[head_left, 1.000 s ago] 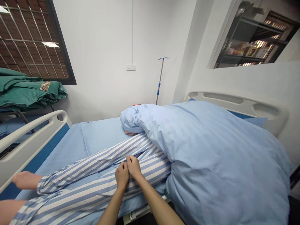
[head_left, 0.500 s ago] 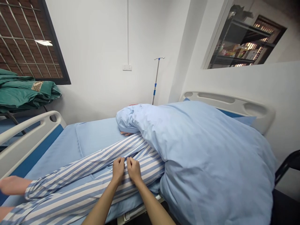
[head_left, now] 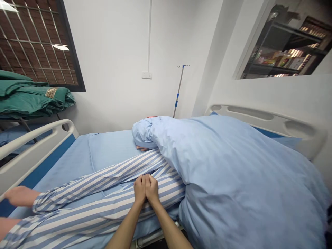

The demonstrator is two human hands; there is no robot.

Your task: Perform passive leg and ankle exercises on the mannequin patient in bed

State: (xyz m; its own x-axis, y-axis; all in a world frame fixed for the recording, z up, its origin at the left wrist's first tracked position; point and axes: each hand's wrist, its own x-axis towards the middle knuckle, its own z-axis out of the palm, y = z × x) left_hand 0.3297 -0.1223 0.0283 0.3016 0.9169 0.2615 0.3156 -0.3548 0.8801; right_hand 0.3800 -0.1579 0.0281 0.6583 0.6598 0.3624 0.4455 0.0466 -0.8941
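Blue-and-white striped patient clothing [head_left: 109, 193] lies on the blue hospital bed [head_left: 64, 162] at lower centre of the frame, beside a pale blue quilt [head_left: 233, 173]. The left hand [head_left: 139, 189] and right hand [head_left: 151, 188] touch side by side on it, each grip curled nearly closed; whether they pinch the cloth cannot be told.

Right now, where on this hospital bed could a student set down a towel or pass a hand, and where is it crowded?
The bare blue bedsheet is free, bordered by the side rail, the striped pajama trousers and the bunched blue duvet. It is crowded where the left hand and right hand press together on the trousers beside the duvet.
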